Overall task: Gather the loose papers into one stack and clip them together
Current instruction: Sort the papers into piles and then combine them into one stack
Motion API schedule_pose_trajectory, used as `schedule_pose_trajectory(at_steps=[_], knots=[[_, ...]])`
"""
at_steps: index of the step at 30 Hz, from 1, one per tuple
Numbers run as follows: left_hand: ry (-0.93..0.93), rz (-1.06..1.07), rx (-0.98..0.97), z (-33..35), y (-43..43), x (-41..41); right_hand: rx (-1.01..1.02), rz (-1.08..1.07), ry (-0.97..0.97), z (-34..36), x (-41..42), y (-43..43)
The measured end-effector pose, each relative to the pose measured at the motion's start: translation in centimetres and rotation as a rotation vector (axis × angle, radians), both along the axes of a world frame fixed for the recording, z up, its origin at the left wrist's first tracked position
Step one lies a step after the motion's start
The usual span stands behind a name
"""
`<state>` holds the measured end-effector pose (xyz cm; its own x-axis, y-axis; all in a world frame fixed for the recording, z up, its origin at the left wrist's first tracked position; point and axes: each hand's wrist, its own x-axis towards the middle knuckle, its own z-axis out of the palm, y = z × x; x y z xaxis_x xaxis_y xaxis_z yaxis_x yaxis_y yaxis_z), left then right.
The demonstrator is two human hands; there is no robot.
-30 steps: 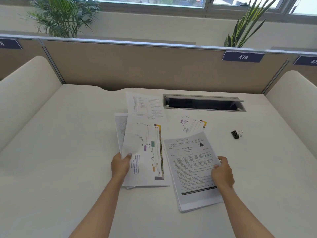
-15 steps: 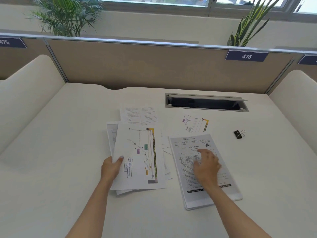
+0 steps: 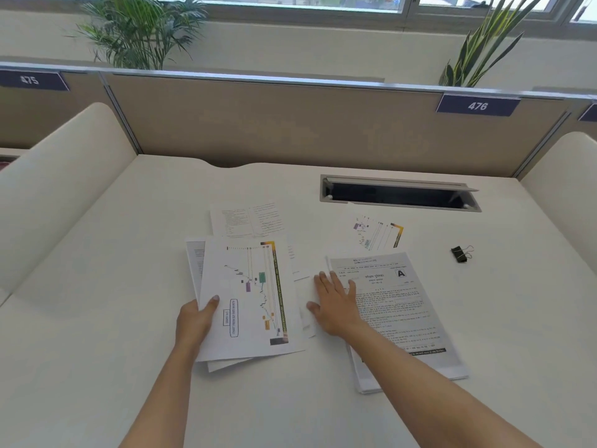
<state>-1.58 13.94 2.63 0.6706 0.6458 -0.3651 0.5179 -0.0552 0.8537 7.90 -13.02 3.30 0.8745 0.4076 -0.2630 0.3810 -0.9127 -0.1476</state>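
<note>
My left hand (image 3: 195,320) grips the left edge of a small pile of sheets topped by a colour chart page (image 3: 250,295). My right hand (image 3: 336,302) lies flat with fingers spread on white sheets between that pile and a thicker stack headed with a large "A" (image 3: 403,315) to the right. A sheet of small printed text (image 3: 247,218) lies behind the chart page. Another chart sheet (image 3: 376,232) lies alone further back on the right. A black binder clip (image 3: 460,253) sits on the desk at the right, away from both hands.
The white desk (image 3: 97,318) is bounded by a beige partition (image 3: 274,124) at the back and padded side dividers (image 3: 48,195). An open cable slot (image 3: 399,195) is sunk in the desktop behind the papers.
My right hand let go of the right edge of the "A" stack and moved left across it onto the sheets in the middle. The left hand's pile shifted slightly left.
</note>
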Motion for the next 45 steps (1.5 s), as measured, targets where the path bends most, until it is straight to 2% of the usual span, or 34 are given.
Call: schedule_pose_trajectory(at_steps=[9,15,18,20,29,39,45], knots=[[-0.082,-0.037,-0.039,0.5,0.0,0.0,0.061,0.115,-0.043,-0.5,-0.6,-0.8],[-0.111,-0.008,-0.035,0.7,1.3,0.1,0.338,0.059,-0.033,-0.9,-2.0,-1.3],[-0.118,0.013,-0.050,0.6,1.6,0.2,0.435,0.007,-0.116,-1.0,-2.1,-1.8],[-0.123,0.013,-0.044,0.7,1.4,0.2,0.409,-0.011,-0.175,-1.2,-2.0,-2.6],[-0.124,-0.046,-0.035,1.0,-0.2,0.9,0.408,-0.200,-0.118,-2.0,-1.5,-4.5],[-0.109,-0.149,-0.039,2.0,-4.2,3.6,0.349,-0.210,-0.107,-1.5,-1.5,-4.2],[-0.025,-0.220,-0.073,1.9,-4.9,4.4,0.332,-0.196,-0.135,-1.9,-1.8,-4.6]])
